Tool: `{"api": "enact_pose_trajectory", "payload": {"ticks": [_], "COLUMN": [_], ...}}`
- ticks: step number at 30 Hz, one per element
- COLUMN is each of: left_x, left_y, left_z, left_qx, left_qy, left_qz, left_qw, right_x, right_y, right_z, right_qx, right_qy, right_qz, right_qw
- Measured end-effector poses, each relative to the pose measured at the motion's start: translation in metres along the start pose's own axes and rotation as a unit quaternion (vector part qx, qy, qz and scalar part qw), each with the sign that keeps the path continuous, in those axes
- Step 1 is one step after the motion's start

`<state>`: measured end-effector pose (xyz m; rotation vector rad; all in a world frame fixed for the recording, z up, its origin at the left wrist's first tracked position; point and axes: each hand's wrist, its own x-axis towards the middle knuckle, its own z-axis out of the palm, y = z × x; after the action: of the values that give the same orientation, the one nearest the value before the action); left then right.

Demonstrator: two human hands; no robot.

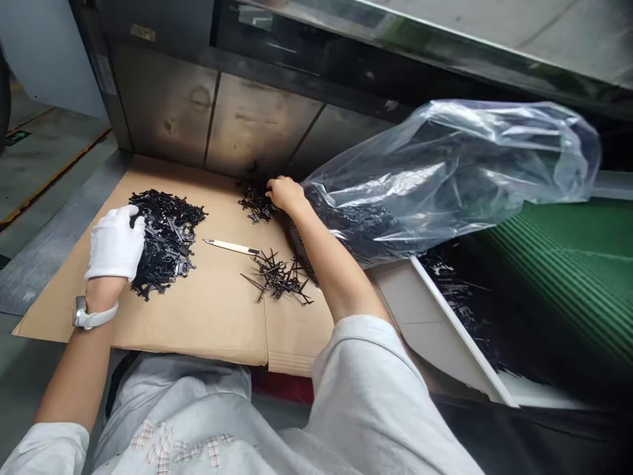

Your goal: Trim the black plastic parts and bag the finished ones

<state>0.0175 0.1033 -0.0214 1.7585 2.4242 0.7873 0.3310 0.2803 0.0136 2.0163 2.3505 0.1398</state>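
My left hand [115,244], in a white glove, rests at the left edge of a large pile of small black plastic parts [165,241]. Its fingers are bent in toward the parts, and whatever they grip is hidden. At the back of the cardboard sheet [217,316], my bare right hand [287,193] is over a smaller heap of black parts [254,201], beside the clear plastic bag [445,165]. Its fingers are curled together, their tips partly out of sight. Between the hands lie a pale, pen-like cutter [231,247] and a loose cluster of thin black sprue-like sticks [281,276].
The bag bulges with black parts in its lower end. On the right, a white-edged tray [465,330] holds more black pieces beside a green ribbed sheet [568,284]. A metal machine panel [262,122] stands behind the cardboard. Floor [54,138] shows at left.
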Motion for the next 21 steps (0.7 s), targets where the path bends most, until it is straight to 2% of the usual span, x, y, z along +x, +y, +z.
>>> {"api": "enact_pose_trajectory", "payload": {"ticks": [4, 7, 11, 14, 17, 21], "left_x": [-0.004, -0.005, -0.006, -0.007, -0.007, -0.007], "left_y": [-0.004, -0.001, 0.005, 0.004, -0.001, 0.005], "left_z": [-0.011, -0.014, -0.008, -0.005, -0.006, -0.002], "left_qx": [-0.021, -0.037, -0.040, -0.043, -0.062, -0.124], "left_qy": [0.018, 0.018, -0.004, -0.015, -0.002, 0.030], "left_qz": [-0.027, -0.037, -0.016, -0.006, -0.007, -0.007], "left_qw": [0.999, 0.998, 0.999, 0.999, 0.998, 0.992], "right_x": [0.023, 0.024, 0.021, 0.019, 0.016, -0.007], "right_y": [0.003, 0.005, 0.008, 0.012, 0.018, 0.006], "right_z": [0.012, 0.020, 0.025, 0.019, 0.006, -0.014], "right_qx": [0.003, 0.014, 0.022, 0.027, 0.039, 0.119], "right_qy": [-0.004, -0.010, -0.014, 0.030, 0.094, 0.167], "right_qz": [0.000, -0.013, -0.012, 0.006, 0.028, -0.018], "right_qw": [1.000, 1.000, 1.000, 0.999, 0.994, 0.979]}}
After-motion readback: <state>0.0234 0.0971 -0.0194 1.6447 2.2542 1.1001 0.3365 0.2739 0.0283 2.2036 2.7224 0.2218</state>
